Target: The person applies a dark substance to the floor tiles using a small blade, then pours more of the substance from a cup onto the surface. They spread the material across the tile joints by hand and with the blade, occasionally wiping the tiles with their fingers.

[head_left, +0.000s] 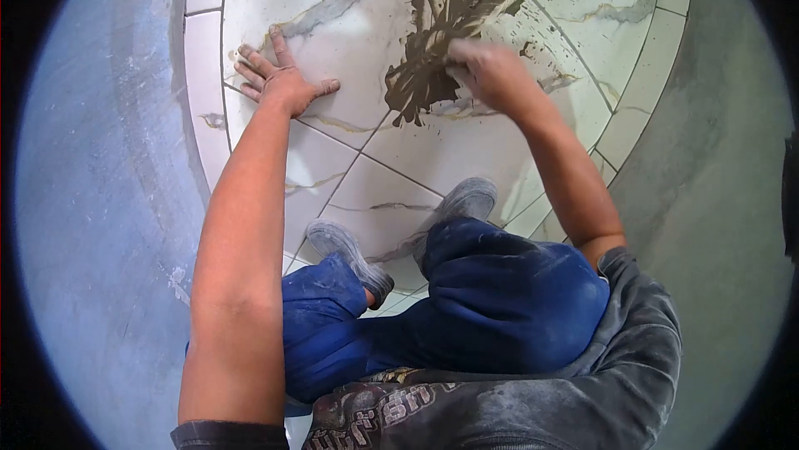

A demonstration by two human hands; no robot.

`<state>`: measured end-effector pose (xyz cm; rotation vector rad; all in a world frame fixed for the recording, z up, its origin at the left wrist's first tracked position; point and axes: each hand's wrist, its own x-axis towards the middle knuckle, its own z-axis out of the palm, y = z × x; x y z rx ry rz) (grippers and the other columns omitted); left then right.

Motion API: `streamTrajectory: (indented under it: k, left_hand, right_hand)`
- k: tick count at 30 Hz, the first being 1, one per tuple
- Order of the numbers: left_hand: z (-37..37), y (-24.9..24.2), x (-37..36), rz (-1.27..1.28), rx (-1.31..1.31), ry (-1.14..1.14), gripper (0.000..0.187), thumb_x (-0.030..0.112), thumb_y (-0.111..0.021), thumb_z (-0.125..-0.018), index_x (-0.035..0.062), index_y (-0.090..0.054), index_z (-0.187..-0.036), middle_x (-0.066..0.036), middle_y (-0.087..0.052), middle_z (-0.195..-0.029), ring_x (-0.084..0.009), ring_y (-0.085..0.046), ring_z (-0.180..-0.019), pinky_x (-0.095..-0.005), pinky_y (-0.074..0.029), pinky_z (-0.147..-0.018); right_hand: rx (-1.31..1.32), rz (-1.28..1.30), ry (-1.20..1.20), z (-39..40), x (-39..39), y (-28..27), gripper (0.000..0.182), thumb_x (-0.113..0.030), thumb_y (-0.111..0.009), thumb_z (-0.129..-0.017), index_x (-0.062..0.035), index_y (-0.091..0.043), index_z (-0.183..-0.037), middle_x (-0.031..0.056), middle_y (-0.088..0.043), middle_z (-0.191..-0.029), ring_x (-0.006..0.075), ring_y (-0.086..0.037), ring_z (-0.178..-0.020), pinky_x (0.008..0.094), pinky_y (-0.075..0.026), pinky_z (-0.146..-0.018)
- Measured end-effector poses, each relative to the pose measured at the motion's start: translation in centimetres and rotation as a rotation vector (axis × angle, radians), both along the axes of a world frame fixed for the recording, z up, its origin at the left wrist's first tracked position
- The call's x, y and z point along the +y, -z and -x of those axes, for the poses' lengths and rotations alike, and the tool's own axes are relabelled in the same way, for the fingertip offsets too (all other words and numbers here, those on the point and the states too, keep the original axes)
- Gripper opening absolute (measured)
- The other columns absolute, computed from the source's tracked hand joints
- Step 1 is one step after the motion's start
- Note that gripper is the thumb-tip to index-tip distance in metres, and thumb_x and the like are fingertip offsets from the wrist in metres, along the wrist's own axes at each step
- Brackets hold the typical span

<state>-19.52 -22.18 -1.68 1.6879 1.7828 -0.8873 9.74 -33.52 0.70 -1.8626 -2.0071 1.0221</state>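
Dark brown wet paste (429,63) is smeared in streaks over the pale marbled floor tiles (366,59), across some of the joints. My left hand (283,84) is spread flat on a tile left of the paste, fingers apart, holding nothing. At the right edge of the smear, my right hand (491,71) is closed and blurred by motion. Whatever its fingers may hold is hidden. Dark joint lines run diagonally between the tiles, and brown specks dot the surface around the paste.
A blue wall (108,159) rises on the left and a grey-green wall (716,167) on the right. Narrow border tiles (204,59) run along the walls. My grey shoes (470,200) and bent knees in blue trousers (516,300) are below the hands.
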Motion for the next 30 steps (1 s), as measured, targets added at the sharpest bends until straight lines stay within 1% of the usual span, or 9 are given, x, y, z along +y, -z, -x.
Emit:
streamTrajectory:
  k: [5,8,9,11,12,16,21,25,30]
  left_hand:
    - [-0.1,0.0,0.1,0.002,0.007,0.011,0.147,0.067,-0.082,-0.063,0.0245,0.027,-0.153,-0.035,0.027,-0.154,-0.0533,0.021,-0.144,-0.0663,0.000,-0.115]
    - [0.2,0.1,-0.1,0.008,0.014,0.010,0.147,0.067,-0.082,-0.063,0.0241,0.027,-0.153,-0.036,0.027,-0.154,-0.0537,0.021,-0.144,-0.0664,0.000,-0.115]
    - [0.0,0.1,0.0,0.002,0.009,0.013,0.147,0.067,-0.082,-0.064,0.0240,0.027,-0.153,-0.036,0.027,-0.154,-0.0538,0.021,-0.144,-0.0665,0.000,-0.115]
    - [-0.1,0.0,0.1,0.008,0.008,0.006,0.147,0.067,-0.082,-0.064,0.0238,0.026,-0.153,-0.036,0.026,-0.154,-0.0538,0.020,-0.144,-0.0665,0.000,-0.115]
    - [0.0,0.0,0.1,0.016,0.011,0.003,0.147,0.067,-0.082,-0.063,0.0236,0.026,-0.154,-0.036,0.026,-0.154,-0.0539,0.020,-0.144,-0.0665,0.000,-0.115]
    - [0.1,0.1,0.0,0.010,-0.003,0.019,0.147,0.067,-0.082,-0.063,0.0229,0.025,-0.154,-0.037,0.026,-0.154,-0.0545,0.020,-0.144,-0.0672,0.000,-0.115]
    - [0.1,0.2,0.1,-0.001,0.000,0.008,0.149,0.067,-0.083,-0.060,0.0240,0.024,-0.154,-0.036,0.026,-0.154,-0.0547,0.019,-0.144,-0.0669,0.000,-0.115]
    - [0.3,0.3,-0.1,-0.031,-0.036,-0.010,0.152,0.062,-0.087,-0.058,0.0244,0.025,-0.154,-0.035,0.029,-0.153,-0.0545,0.019,-0.144,-0.0663,0.000,-0.116]
    - [-0.7,-0.8,0.3,0.042,0.030,-0.058,0.151,0.058,-0.087,-0.060,0.0241,0.027,-0.153,-0.032,0.034,-0.153,-0.0531,0.023,-0.144,-0.0636,0.005,-0.116]
  right_hand:
    - [0.032,-0.163,0.031,-1.3,3.7,-0.9,0.016,-0.011,-0.069,-0.085,-0.0026,-0.061,-0.096,0.0197,-0.064,-0.079,0.0413,-0.062,-0.078,0.0468,-0.049,-0.068]
    - [0.036,-0.132,0.336,-2.6,2.6,-1.8,0.013,-0.013,-0.067,-0.085,-0.0049,-0.061,-0.093,0.0163,-0.065,-0.084,0.0387,-0.064,-0.080,0.0458,-0.051,-0.069]
    - [0.034,-0.132,0.334,-2.7,1.8,-1.1,0.013,-0.013,-0.067,-0.085,-0.0049,-0.061,-0.093,0.0163,-0.065,-0.084,0.0387,-0.064,-0.080,0.0458,-0.051,-0.069]
    - [-0.244,-0.413,0.479,-2.4,-0.3,1.0,0.011,-0.012,-0.067,-0.085,-0.0068,-0.062,-0.093,0.0139,-0.064,-0.082,0.0369,-0.063,-0.075,0.0438,-0.051,-0.066]
    - [-0.281,-0.509,0.445,-1.9,-1.3,1.9,0.011,-0.011,-0.069,-0.086,-0.0084,-0.067,-0.096,0.0124,-0.068,-0.085,0.0296,-0.067,-0.074,0.0374,-0.054,-0.065]
    - [-0.310,-0.437,0.378,2.9,-3.1,2.1,0.012,-0.010,-0.070,-0.085,-0.0089,-0.067,-0.097,0.0110,-0.068,-0.085,0.0278,-0.067,-0.074,0.0368,-0.054,-0.065]
    - [0.060,-0.444,0.345,4.6,-3.5,0.2,0.011,-0.009,-0.069,-0.085,-0.0092,-0.066,-0.096,0.0104,-0.067,-0.085,0.0312,-0.065,-0.075,0.0406,-0.053,-0.064]
    - [0.298,-0.119,0.052,5.7,-6.8,2.2,0.010,-0.013,-0.065,-0.084,-0.0085,-0.061,-0.092,0.0130,-0.062,-0.084,0.0360,-0.061,-0.079,0.0455,-0.051,-0.068]
    - [0.331,-0.026,0.131,6.3,-4.5,1.3,0.009,-0.012,-0.064,-0.083,-0.0084,-0.058,-0.089,0.0140,-0.062,-0.082,0.0363,-0.063,-0.081,0.0474,-0.050,-0.069]
